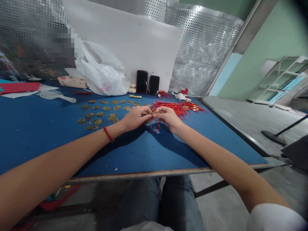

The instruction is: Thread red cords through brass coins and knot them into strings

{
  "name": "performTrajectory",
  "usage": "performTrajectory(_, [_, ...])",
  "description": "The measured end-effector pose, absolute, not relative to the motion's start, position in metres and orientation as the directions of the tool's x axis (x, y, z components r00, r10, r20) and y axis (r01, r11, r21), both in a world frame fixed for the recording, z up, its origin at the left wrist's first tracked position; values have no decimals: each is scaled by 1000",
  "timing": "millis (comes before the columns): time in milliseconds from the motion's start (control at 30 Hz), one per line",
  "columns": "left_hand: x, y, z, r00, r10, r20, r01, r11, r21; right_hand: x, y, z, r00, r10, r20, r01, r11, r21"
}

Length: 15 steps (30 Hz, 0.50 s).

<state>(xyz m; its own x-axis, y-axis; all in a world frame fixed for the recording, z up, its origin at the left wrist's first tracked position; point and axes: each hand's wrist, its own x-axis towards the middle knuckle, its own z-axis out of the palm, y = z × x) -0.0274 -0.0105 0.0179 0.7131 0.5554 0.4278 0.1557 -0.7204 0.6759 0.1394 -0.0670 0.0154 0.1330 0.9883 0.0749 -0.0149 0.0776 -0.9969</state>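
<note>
Over the blue table my left hand (137,117) and my right hand (168,118) meet fingertip to fingertip, both closed in a pinch. Between them runs a thin red cord (155,131), whose loop hangs below the fingers. A small brassy piece, apparently a coin, shows at the left fingertips, mostly hidden by the fingers. Several round brass coins (98,122) with centre holes lie in small groups to the left of my hands. Just behind my right hand spreads a pile of red cords (174,108).
Toward the back of the blue table (134,154) stand a white plastic bag (102,72) and two dark phones (142,82) leaning on a white board (125,35). More coins with red cords (192,106) lie at the right. A clear plastic scoop-like item (56,95) is at left.
</note>
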Motion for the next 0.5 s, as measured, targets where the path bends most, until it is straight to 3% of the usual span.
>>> performTrajectory(300, [-27, -11, 17, 744, 528, 410, 159, -736, 658, 140, -64, 15, 169, 978, 120, -96, 137, -986])
performTrajectory(500, [-28, -10, 17, 742, 538, 400, 185, -738, 649, 175, -58, 38, 566, 808, 163, -150, 296, -943])
